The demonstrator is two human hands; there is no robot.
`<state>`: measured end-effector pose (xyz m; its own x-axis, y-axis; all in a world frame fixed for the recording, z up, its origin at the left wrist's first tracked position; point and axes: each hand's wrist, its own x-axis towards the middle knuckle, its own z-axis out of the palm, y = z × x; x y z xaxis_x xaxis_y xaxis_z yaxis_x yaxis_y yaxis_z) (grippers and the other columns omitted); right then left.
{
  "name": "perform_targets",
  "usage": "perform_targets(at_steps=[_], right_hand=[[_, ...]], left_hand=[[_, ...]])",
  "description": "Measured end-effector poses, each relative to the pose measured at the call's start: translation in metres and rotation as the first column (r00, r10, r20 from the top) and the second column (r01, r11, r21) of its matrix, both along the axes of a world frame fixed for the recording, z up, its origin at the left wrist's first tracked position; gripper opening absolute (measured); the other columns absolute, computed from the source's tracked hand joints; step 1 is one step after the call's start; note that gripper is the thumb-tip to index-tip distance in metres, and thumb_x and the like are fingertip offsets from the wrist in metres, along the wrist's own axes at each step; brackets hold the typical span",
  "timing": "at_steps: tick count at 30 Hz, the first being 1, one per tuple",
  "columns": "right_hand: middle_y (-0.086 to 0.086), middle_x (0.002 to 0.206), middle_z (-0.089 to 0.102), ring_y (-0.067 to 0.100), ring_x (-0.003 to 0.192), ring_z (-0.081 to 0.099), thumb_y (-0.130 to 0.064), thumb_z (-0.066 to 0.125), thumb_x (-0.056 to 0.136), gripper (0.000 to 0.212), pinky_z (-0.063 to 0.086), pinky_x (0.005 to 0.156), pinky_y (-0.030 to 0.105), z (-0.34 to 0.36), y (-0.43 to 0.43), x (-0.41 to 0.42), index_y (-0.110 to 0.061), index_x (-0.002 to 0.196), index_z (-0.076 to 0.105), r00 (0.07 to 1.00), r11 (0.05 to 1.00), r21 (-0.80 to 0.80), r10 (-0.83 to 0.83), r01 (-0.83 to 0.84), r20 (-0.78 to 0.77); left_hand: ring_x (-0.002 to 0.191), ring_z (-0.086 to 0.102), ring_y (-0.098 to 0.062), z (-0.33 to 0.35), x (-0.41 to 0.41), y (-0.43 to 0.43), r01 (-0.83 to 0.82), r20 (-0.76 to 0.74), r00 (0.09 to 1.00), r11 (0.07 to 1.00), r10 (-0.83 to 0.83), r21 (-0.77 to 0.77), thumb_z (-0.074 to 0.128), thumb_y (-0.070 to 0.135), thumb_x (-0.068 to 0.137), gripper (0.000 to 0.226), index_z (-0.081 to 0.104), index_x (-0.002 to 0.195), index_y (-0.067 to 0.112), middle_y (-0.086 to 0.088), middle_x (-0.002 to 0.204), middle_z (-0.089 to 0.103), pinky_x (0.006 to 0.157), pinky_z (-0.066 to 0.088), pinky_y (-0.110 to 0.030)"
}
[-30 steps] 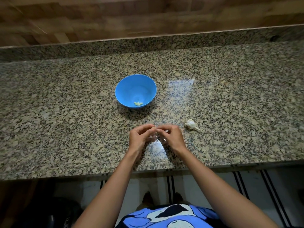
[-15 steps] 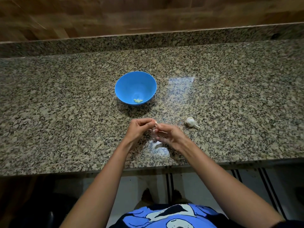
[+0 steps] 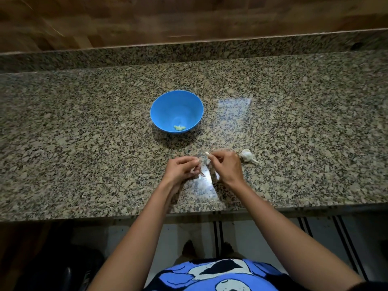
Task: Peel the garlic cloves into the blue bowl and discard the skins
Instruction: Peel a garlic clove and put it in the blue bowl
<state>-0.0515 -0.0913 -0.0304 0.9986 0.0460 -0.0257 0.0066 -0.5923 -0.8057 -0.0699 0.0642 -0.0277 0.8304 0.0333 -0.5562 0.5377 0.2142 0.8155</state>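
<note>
The blue bowl stands on the granite counter with a few peeled cloves at its bottom. In front of it, my right hand pinches a small pale garlic clove at its fingertips. My left hand is just to the left, a little apart, fingers curled round what looks like a thin scrap of garlic skin. The garlic bulb lies on the counter right beside my right hand.
The granite counter runs wide to both sides, its front edge just below my wrists. A raised granite ledge and a wooden wall stand behind. Below the edge are the floor and my feet.
My hands, joined on the clove before, have drawn apart. The right hand has lifted the clove slightly up and away; the left has dropped a little toward the counter.
</note>
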Motion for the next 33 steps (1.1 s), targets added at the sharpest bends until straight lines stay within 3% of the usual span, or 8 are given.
perform_targets(at_steps=[4, 7, 11, 15, 19, 25, 30, 33], right_hand=[[0.008, 0.098, 0.071, 0.014, 0.083, 0.065, -0.013, 0.063, 0.087, 0.021, 0.052, 0.076, 0.020, -0.005, -0.003, -0.012, -0.005, 0.105, 0.067, 0.998, 0.999, -0.024, 0.043, -0.042, 0.043], [0.010, 0.095, 0.071, 0.017, 0.082, 0.066, -0.009, 0.064, 0.084, 0.018, 0.047, 0.075, 0.017, -0.008, -0.004, -0.019, -0.004, 0.101, 0.068, 0.980, 0.981, -0.170, 0.125, -0.098, 0.154], [0.007, 0.087, 0.071, 0.018, 0.076, 0.066, -0.009, 0.069, 0.081, 0.013, 0.043, 0.069, 0.015, -0.010, -0.005, -0.023, -0.007, 0.093, 0.070, 0.966, 0.963, -0.261, 0.131, -0.071, 0.222], [0.004, 0.085, 0.070, 0.017, 0.073, 0.065, -0.014, 0.067, 0.083, 0.011, 0.052, 0.063, 0.022, -0.008, -0.002, -0.024, -0.010, 0.093, 0.070, 0.962, 0.956, -0.287, 0.135, -0.063, 0.238], [0.006, 0.089, 0.071, 0.017, 0.073, 0.065, -0.015, 0.063, 0.087, 0.016, 0.056, 0.066, 0.030, -0.005, -0.002, -0.023, -0.009, 0.099, 0.070, 0.979, 0.976, -0.210, 0.096, -0.058, 0.180], [0.007, 0.096, 0.072, 0.013, 0.080, 0.066, -0.013, 0.063, 0.088, 0.022, 0.052, 0.073, 0.018, 0.000, 0.002, -0.019, -0.006, 0.107, 0.068, 0.996, 0.998, -0.040, 0.050, -0.047, 0.076], [0.011, 0.086, 0.072, 0.023, 0.075, 0.068, -0.015, 0.063, 0.087, 0.020, 0.057, 0.070, 0.039, 0.004, 0.001, -0.019, -0.004, 0.104, 0.069, 0.997, 0.999, -0.004, 0.052, -0.051, 0.059], [0.009, 0.084, 0.073, 0.022, 0.073, 0.069, -0.017, 0.064, 0.086, 0.021, 0.058, 0.069, 0.038, 0.006, 0.002, -0.017, -0.005, 0.103, 0.070, 0.999, 0.998, 0.052, 0.041, -0.040, -0.019]], left_hand=[[0.083, 0.066, -0.025, 0.004, -0.004, -0.005, -0.107, -0.074, 0.993, 0.975, 0.095, -0.193, 0.056, -0.003, 0.087, 0.014, 0.062, 0.099, -0.002, -0.018, 0.093, 0.067, 0.076, 0.058, -0.032], [0.070, 0.060, -0.019, 0.004, -0.003, -0.009, -0.182, -0.141, 0.979, 0.945, 0.149, -0.270, 0.059, 0.015, 0.088, 0.011, 0.058, 0.086, 0.004, -0.011, 0.080, 0.062, 0.066, 0.054, -0.028], [0.056, 0.049, -0.010, 0.003, -0.003, -0.015, -0.003, -0.089, 0.996, 1.000, 0.004, 0.006, 0.064, 0.031, 0.087, 0.025, 0.063, 0.086, 0.006, 0.000, 0.069, 0.058, 0.052, 0.042, -0.018], [0.080, 0.068, -0.013, 0.004, -0.001, -0.021, 0.064, 0.145, 0.981, 0.925, -0.127, 0.374, 0.074, 0.020, 0.078, 0.008, 0.074, 0.085, 0.016, 0.001, 0.084, 0.073, 0.070, 0.054, -0.020], [0.084, 0.069, -0.015, 0.002, 0.000, -0.019, 0.062, 0.184, 0.971, 0.906, -0.152, 0.419, 0.077, 0.013, 0.075, 0.013, 0.074, 0.088, 0.012, -0.002, 0.086, 0.074, 0.077, 0.055, -0.024], [0.085, 0.068, -0.014, 0.003, 0.002, -0.022, 0.017, 0.234, 0.961, 0.878, -0.146, 0.479, 0.070, 0.015, 0.083, 0.014, 0.072, 0.095, 0.008, -0.003, 0.087, 0.072, 0.078, 0.055, -0.024], [0.080, 0.068, -0.007, 0.004, -0.001, -0.019, 0.017, 0.364, 0.886, 0.803, -0.289, 0.595, 0.073, 0.018, 0.080, 0.016, 0.075, 0.094, 0.011, 0.003, 0.084, 0.073, 0.073, 0.054, -0.018], [0.079, 0.067, -0.006, 0.001, 0.000, -0.018, 0.009, 0.380, 0.874, 0.791, -0.303, 0.611, 0.073, 0.015, 0.080, 0.016, 0.074, 0.094, 0.008, 0.001, 0.087, 0.073, 0.074, 0.054, -0.018]])
